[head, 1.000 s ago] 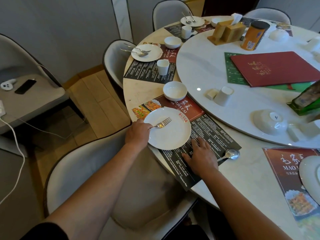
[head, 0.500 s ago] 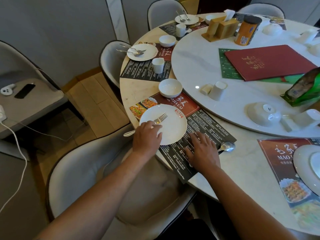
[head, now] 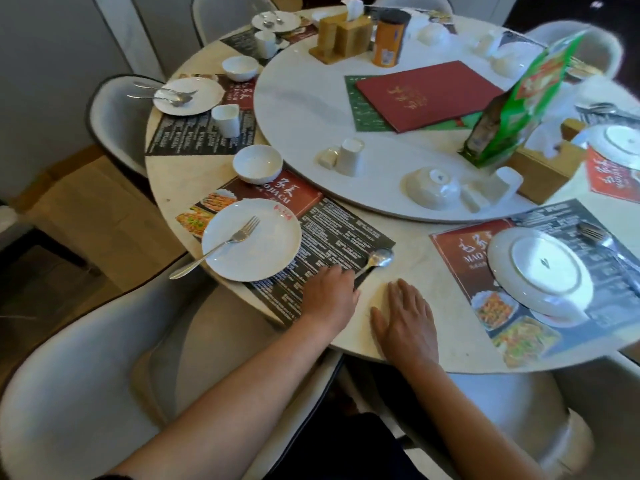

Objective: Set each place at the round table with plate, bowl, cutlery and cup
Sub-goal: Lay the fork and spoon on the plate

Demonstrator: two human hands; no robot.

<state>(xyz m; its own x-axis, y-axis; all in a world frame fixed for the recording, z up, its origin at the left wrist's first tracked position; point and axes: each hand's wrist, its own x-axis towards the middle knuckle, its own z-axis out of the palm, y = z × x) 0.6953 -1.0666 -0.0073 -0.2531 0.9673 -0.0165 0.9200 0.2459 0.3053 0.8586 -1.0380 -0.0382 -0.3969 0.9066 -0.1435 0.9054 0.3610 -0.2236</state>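
Left hand: fingers curled on the spoon handle – prob. lifting it toward the plate.
Right hand: flat on bare table, fingers straight, holding nothing – looked like a brace.
Spoon: right of plate, bowl end at the placemat corner.
Fork: on plate, handle over the rim.
Bowl: beyond plate.
Cup: beyond plate on the turntable, upside down.
Room: bare plate right of fork.

Single view only, head-mounted, wide-angle. It looks forward and steeply down from above the near edge of the round table, at close range: both forearms enter from the bottom edge. The view faces across the turntable toward the far chairs. Straight lines bow at the frame's borders. No second view exists for comparison.
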